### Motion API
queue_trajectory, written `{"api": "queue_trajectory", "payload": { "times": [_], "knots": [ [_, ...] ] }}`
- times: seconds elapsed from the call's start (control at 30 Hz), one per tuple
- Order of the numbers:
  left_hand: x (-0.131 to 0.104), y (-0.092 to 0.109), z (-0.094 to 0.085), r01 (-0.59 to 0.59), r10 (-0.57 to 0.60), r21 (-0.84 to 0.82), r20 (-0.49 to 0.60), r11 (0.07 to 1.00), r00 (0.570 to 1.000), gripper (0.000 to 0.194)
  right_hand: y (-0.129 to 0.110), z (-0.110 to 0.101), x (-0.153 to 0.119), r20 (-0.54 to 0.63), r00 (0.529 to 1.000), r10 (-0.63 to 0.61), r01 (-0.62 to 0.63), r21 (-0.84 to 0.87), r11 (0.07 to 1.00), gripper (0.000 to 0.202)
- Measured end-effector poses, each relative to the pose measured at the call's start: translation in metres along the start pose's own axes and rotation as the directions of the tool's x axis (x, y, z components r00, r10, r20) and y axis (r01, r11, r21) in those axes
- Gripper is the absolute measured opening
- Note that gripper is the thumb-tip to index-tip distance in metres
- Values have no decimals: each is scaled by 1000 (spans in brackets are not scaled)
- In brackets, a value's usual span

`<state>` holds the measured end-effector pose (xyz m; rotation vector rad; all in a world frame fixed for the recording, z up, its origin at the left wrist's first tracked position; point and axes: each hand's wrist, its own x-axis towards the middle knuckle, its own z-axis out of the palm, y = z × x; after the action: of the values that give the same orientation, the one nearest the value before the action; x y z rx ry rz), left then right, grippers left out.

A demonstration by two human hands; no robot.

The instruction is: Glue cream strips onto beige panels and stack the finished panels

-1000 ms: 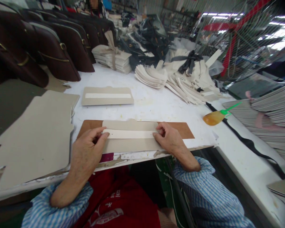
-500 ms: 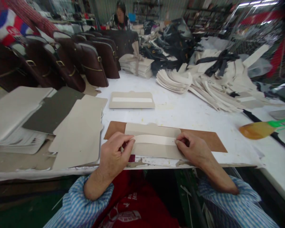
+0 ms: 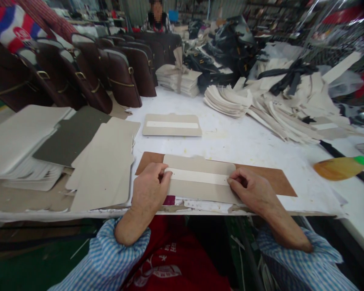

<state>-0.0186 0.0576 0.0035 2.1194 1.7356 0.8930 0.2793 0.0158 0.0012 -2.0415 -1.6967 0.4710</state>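
A white strip (image 3: pixel 200 176) lies across a beige card panel (image 3: pixel 200 192), which rests on a brown board (image 3: pixel 269 180) near the table's front edge. Thumb and forefinger of my left hand (image 3: pixel 150 190) pinch the strip's left end. At its right end, my right hand (image 3: pixel 253 190) pinches it the same way. The strip looks straight and close to the panel. Farther back lies a second beige panel (image 3: pixel 172 130) with a similar white strip (image 3: pixel 172 125) on it.
Loose beige panels (image 3: pixel 106 165) and a dark grey sheet (image 3: pixel 71 135) lie left. Brown bags (image 3: pixel 121 76) stand behind them. Fabric strips (image 3: pixel 227 101) are heaped back right, near a bottle of amber liquid (image 3: pixel 336 167). A person (image 3: pixel 157 20) is in the background.
The strip was bowed upward between my hands and now lies straighter along the panel. My hands still pinch its ends. The whole view has shifted slightly.
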Motion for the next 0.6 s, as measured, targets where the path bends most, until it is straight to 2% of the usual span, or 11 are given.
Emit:
{"api": "queue_trajectory", "payload": {
  "times": [0.5,0.6],
  "knots": [
    [2,5,1,30,-35,98,51,995,998,12,-5,-2,-2,3,1000,18,-18,-22,1000,31],
    [2,5,3,32,-35,136,24,990,999,22,-5,-3,-2,22,1000,19,-19,-31,999,32]
  ]
}}
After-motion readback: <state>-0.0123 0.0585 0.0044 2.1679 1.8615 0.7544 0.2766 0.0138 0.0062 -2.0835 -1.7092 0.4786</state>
